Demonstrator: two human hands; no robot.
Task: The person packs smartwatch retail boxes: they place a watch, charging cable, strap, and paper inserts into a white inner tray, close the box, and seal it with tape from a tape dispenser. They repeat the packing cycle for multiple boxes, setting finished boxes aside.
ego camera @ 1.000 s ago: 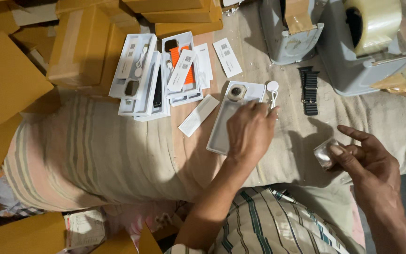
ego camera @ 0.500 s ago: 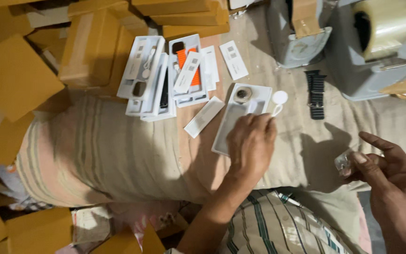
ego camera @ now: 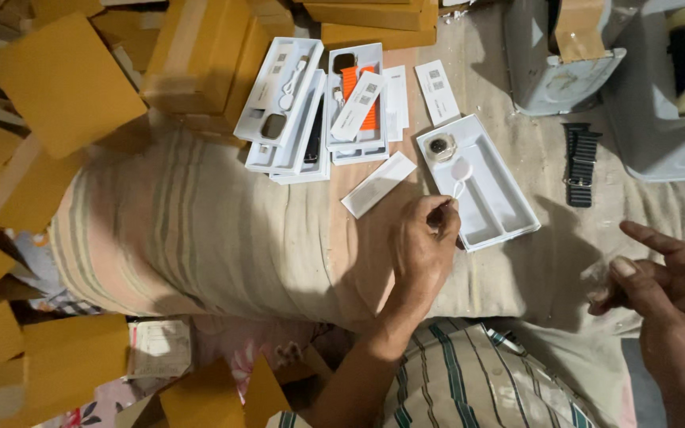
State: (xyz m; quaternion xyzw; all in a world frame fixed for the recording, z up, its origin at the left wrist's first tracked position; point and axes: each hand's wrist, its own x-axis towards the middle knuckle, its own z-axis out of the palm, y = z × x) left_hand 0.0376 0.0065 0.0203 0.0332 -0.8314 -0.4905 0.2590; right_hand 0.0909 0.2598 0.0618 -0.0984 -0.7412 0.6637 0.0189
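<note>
My left hand [ego camera: 424,246] pinches the thin cable of a white charger puck [ego camera: 461,170]. The puck rests in an open white tray [ego camera: 509,215] on a striped cloth. A watch body [ego camera: 440,147] sits in the tray's top corner. My right hand [ego camera: 663,297] hovers to the right of the tray, its thumb and fingers closed on a small scrap of clear plastic [ego camera: 598,287], which is blurred. A black watch strap [ego camera: 580,162] lies on the cloth between the tray and the grey dispensers.
A stack of white trays [ego camera: 295,119], one with an orange strap [ego camera: 350,87], lies behind. A long white box [ego camera: 378,184] and a white card [ego camera: 438,91] lie nearby. Orange cartons [ego camera: 65,87] crowd the left. Two grey tape dispensers [ego camera: 564,71] stand at back right.
My left hand has drawn back off the tray toward me, so the tray is uncovered, and the charger puck now lies inside it. My right hand has shifted right and lower.
</note>
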